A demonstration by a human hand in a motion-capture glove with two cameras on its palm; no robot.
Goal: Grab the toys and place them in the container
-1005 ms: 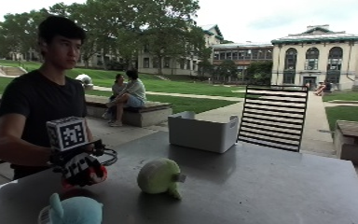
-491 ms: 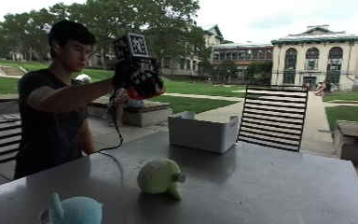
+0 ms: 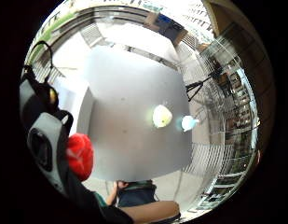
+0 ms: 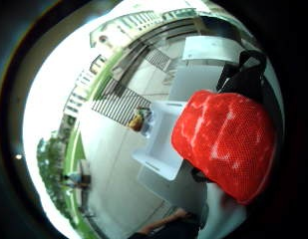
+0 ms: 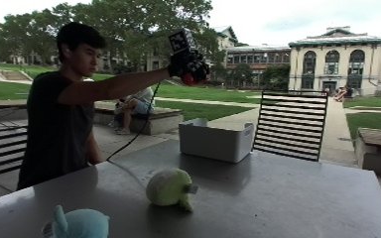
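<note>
Near to far in the outside view. Bottom left of frame: a light blue plush toy (image 5: 78, 224) sat on the counter (image 5: 289, 198), partly cut off by the frame edge. Just behind it, lower centre, a pale green round toy (image 5: 169, 187) lay on the counter, apart from the blue one. Both untouched. In the little finger side palm view the same two showed as small shapes near each other on the counter, green toy (image 3: 162, 115) and blue toy (image 3: 188, 123).

Mid frame: the white container (image 5: 216, 140) stood at the far edge of the counter; its inside could not be seen from here. The thumb side palm view looked into the container (image 4: 161, 144) from above and it appeared to hold nothing, though part was hidden.

Upper centre: the gloved right hand (image 5: 189, 64) was raised high on an outstretched arm, above the container and slightly to frame left of it, fingers clenched round a red toy (image 5: 192, 78). The red toy (image 4: 226, 144) filled much of the thumb side view, a mesh-like red and white surface close to the palm.

Progress, as a judgement: first toy in transit and not yet dropped; none seen in the container; the release plus two more toys left.

No readable brands, labels or writing anywhere.
</note>
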